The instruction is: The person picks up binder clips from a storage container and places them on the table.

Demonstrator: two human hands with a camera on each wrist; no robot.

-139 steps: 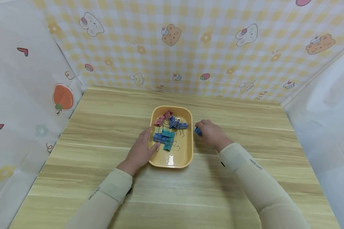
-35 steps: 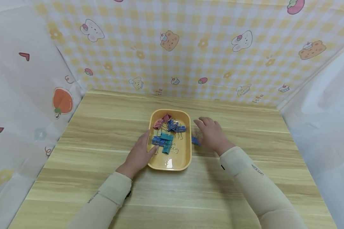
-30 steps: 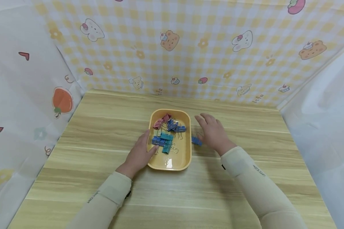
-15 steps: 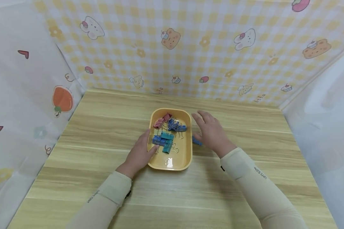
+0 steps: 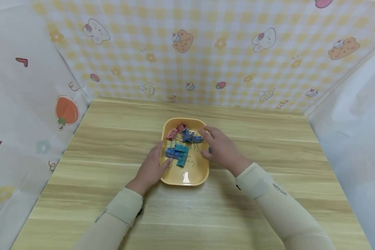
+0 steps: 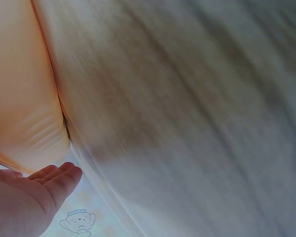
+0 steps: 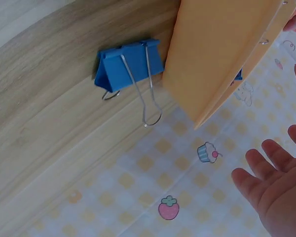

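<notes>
A yellow tray (image 5: pixel 185 178) holds several binder clips. My left hand (image 5: pixel 148 170) grips its left side, thumb over the rim and fingers along the outer wall; in the left wrist view the fingers (image 6: pixel 64 180) look fairly straight. My right hand (image 5: pixel 225 151) hovers over the right rim, fingers spread and holding nothing. On the table just right of the tray lies a blue binder clip (image 7: pixel 133 66), mostly hidden under that hand in the head view. Inside are red clips (image 5: pixel 172 134), blue clips (image 5: pixel 197 139), teal clips (image 5: pixel 182 159) and a pale yellow one (image 5: pixel 171 143).
The wood-grain table (image 5: pixel 112 132) surrounds the tray. A yellow checked cloth (image 5: pixel 206 62) with cartoon prints rises behind it, and white sheets (image 5: pixel 22 104) stand at both sides.
My right hand held a blue binder clip beside the tray, then let go of it on the table. Now it has moved left over the tray's rim. The left hand stays put.
</notes>
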